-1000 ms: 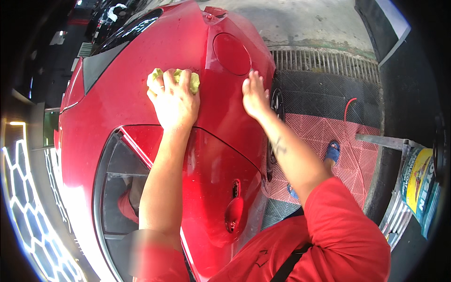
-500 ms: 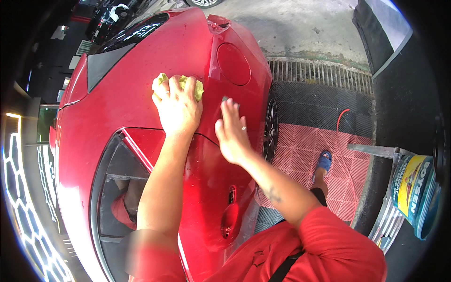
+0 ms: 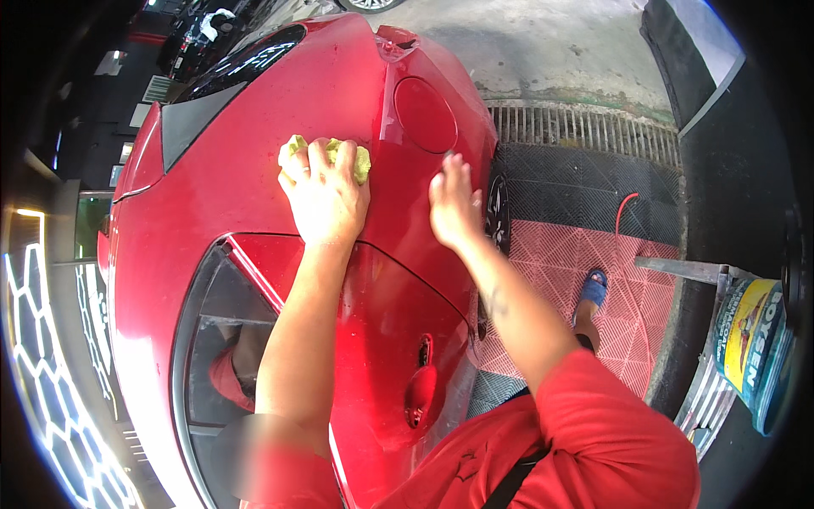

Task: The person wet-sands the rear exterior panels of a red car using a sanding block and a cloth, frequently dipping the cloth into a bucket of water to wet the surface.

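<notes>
Since half a second earlier, the right hand (image 3: pixel 454 204) had slid back up the red car (image 3: pixel 254 195) toward the round fuel flap (image 3: pixel 426 114), while the left hand (image 3: pixel 324 197) had hardly shifted. Seen from the head camera, the left hand lay palm down on the car's rear side panel, to the left of the fuel flap, its fingers spread and pressed over a yellow-green cloth (image 3: pixel 360 159), which poked out beyond the fingertips and touched the paint. The right hand rested flat and open on the same panel just below the fuel flap, fingers loosely together, gripping nothing. Below both hands, farther from the flap, sat the door handle (image 3: pixel 421 394) and the side window (image 3: pixel 225 339). To the right of the car, a pink grid floor (image 3: pixel 627 280) lay beside a metal drain grate (image 3: pixel 585 131), with a blue sandal (image 3: pixel 593 288) on the grid.
</notes>
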A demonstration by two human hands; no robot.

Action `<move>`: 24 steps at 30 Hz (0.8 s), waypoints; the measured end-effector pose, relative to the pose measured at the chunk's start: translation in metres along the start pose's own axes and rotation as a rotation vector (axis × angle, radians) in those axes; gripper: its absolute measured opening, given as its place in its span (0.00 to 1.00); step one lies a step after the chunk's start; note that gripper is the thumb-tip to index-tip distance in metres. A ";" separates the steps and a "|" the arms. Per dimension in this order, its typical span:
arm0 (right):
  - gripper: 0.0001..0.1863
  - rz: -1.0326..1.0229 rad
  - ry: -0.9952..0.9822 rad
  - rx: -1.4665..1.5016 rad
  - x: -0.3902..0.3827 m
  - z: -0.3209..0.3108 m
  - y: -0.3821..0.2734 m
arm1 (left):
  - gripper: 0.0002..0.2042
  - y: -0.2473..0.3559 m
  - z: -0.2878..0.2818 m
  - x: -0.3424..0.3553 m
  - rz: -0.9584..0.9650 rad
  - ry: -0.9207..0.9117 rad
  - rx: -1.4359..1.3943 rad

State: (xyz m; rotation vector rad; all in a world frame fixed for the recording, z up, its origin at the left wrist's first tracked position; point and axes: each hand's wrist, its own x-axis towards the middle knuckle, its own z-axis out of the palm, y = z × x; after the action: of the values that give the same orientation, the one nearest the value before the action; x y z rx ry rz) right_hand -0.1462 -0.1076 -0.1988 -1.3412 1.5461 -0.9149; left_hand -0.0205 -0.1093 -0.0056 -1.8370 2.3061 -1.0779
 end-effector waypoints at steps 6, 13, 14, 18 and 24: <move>0.39 -0.113 -0.073 0.072 -0.050 0.016 -0.037 | 0.21 -0.005 0.006 -0.013 -0.031 -0.022 0.011; 0.39 0.126 -0.092 0.032 0.061 -0.025 0.032 | 0.19 0.001 0.000 0.001 -0.015 -0.003 0.018; 0.38 0.158 -0.125 0.050 0.075 -0.032 0.037 | 0.19 0.001 0.001 -0.001 -0.016 -0.002 0.016; 0.30 -0.259 0.213 0.111 0.056 -0.027 0.046 | 0.20 0.000 0.003 -0.005 -0.031 -0.042 0.032; 0.30 -0.285 0.257 0.147 0.016 0.015 0.014 | 0.21 0.000 0.001 -0.002 -0.027 -0.036 0.044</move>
State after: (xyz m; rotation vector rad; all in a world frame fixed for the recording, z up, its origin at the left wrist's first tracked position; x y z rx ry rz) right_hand -0.1377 -0.1216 -0.2191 -1.4012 1.4629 -1.3974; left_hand -0.0194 -0.1076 -0.0073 -1.8619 2.2262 -1.0800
